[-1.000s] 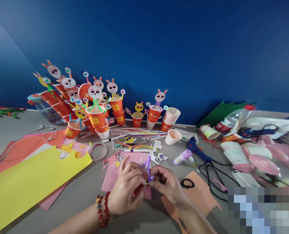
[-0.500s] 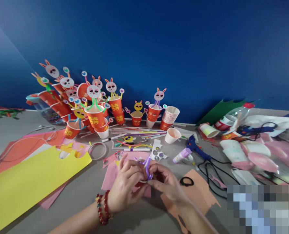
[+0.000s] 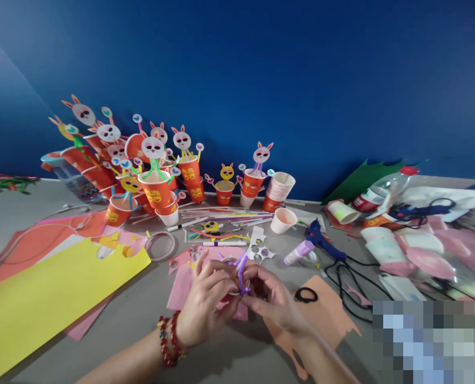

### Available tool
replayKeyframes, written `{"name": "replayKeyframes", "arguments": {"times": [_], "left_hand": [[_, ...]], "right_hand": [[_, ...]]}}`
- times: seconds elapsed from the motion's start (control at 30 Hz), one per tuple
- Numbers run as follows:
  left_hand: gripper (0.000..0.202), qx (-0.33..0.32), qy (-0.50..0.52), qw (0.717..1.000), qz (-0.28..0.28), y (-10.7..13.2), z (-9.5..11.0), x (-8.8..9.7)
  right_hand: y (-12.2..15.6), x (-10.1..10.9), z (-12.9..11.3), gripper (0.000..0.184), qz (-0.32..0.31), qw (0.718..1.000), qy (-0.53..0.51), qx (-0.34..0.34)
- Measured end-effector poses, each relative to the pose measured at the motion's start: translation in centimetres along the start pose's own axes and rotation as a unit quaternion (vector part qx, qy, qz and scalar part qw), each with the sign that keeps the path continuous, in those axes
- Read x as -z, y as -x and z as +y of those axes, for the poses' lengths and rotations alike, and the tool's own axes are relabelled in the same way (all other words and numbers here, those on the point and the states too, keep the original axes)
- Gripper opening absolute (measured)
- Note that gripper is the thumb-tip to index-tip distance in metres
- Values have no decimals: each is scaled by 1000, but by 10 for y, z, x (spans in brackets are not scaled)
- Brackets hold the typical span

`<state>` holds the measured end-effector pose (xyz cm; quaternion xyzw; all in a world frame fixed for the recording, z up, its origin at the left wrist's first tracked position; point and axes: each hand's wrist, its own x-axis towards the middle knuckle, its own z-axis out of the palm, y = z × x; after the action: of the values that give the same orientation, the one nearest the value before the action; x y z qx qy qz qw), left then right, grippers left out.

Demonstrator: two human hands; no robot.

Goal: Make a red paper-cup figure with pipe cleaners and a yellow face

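Both hands meet low in the middle of the view over the grey table. My left hand, with a red bead bracelet at the wrist, pinches a purple pipe cleaner whose bent ends stick up between the fingers. My right hand pinches the same pipe cleaner from the other side. A small pale round piece shows under the fingertips, mostly hidden. Pink paper lies beneath the hands.
Red paper cups with rabbit faces crowd the back left by the blue wall. Yellow paper lies at the left, orange paper at the right. A blue glue gun, glue stick, white cup and cords sit to the right.
The hands have kept working the purple pipe cleaner in place; its upright end now bends over to the left. The view has shifted slightly.
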<state>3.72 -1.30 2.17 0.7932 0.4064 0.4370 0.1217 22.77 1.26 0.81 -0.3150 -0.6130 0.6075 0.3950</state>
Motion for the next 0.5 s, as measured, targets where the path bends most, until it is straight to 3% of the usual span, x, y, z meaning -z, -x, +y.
{"name": "replayKeyframes", "arguments": {"times": [0.33,0.5], "left_hand": [[10,10,1,1000,7,-1,0,2],[7,14,-6,1000,11,-3,0,2]], "right_hand": [[2,0,-5,24,18,997,69,32],[0,1,-12,15,1,992,114,45]]}}
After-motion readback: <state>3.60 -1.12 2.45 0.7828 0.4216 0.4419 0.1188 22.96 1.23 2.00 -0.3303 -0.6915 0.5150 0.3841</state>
